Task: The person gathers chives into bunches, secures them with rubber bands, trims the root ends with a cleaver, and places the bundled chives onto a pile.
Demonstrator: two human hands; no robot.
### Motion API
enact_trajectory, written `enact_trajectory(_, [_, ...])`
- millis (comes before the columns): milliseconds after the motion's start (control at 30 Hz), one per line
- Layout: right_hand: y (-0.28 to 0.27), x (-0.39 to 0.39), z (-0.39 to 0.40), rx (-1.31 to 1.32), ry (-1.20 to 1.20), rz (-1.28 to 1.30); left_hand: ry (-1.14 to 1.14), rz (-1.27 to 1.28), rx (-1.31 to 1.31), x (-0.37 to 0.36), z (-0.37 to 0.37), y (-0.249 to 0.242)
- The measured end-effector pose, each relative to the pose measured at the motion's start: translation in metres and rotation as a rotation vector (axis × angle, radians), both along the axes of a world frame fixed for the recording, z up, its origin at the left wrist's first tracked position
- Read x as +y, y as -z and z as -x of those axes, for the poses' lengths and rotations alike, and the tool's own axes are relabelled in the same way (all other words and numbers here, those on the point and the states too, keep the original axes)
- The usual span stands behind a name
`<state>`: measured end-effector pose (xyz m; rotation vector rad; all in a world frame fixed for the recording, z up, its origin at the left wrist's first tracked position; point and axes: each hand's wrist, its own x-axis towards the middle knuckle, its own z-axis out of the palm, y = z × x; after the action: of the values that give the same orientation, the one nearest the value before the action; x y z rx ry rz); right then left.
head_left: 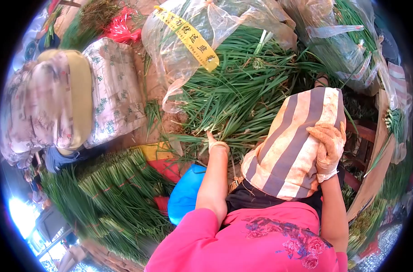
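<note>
My left hand [214, 144], in a pale glove, reaches into a big loose pile of long green leaves [233, 90]. Its fingers are buried among the leaves, so its grip is hidden. My right hand [328, 147], also gloved, lies on a beige and grey striped cloth [288, 149] with its fingers curled over the cloth's upper edge. The striped cloth sits over something dark in front of my pink shirt [261, 240]. A clear plastic bag with a yellow printed band [188, 36] lies open over the top of the leaf pile.
Tied bundles of green stalks [120, 195] are stacked at the lower left. Another person in floral clothing and a wide hat [66, 99] sits at the left. A blue object [184, 192] lies beside my left arm. More bagged greens [347, 45] are at the upper right.
</note>
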<state>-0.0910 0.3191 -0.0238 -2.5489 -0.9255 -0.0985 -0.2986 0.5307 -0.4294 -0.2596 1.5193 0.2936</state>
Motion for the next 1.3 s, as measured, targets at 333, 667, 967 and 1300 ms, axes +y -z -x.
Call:
enact_trajectory(333, [-0.002,-0.004,0.001,0.023,0.007,0.033,-0.015,-0.048,0.014,0.008,-0.067,-0.059])
enact_trajectory(667, [-0.005,0.001,-0.002,0.046,0.014,-0.010,-0.061,-0.053,0.042,0.077,-0.153,-0.122])
enact_trajectory(967, [-0.003,-0.004,0.001,0.009,0.030,0.007,-0.112,-0.039,-0.007,0.074,-0.126,-0.137])
enact_trajectory(1300, [-0.011,0.001,0.004,0.034,0.089,-0.008,-0.424,0.011,0.005,0.064,-0.094,-0.157])
